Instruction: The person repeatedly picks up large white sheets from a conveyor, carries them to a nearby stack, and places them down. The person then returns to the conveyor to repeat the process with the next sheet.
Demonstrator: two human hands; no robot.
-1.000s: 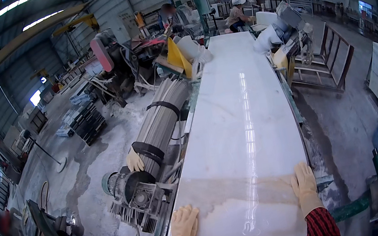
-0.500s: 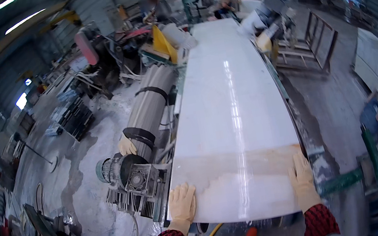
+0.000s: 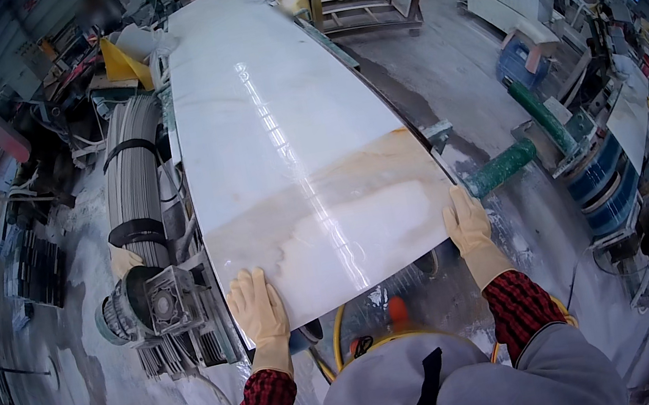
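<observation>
A long polished white stone slab stretches away from me, with a beige-brown band across its near end. My left hand, in a cream rubber glove, rests on the slab's near left corner with its fingers stretched out. At the near right corner my right hand, in a matching glove, lies along the edge with its fingers extended. Both palms are turned down, so the undersides of the fingers are hidden. Red-and-black checked sleeves and a grey apron show below.
Left of the slab stand a ribbed grey cylinder with black bands, a loose cream glove and a motor. A green pipe juts out at the right, beside blue drums. Yellow hoses run below the slab.
My view has turned down and to the right, so the slab now appears slanted and farther left. Both hands remain at its near corners; the right hand sits more at the edge.
</observation>
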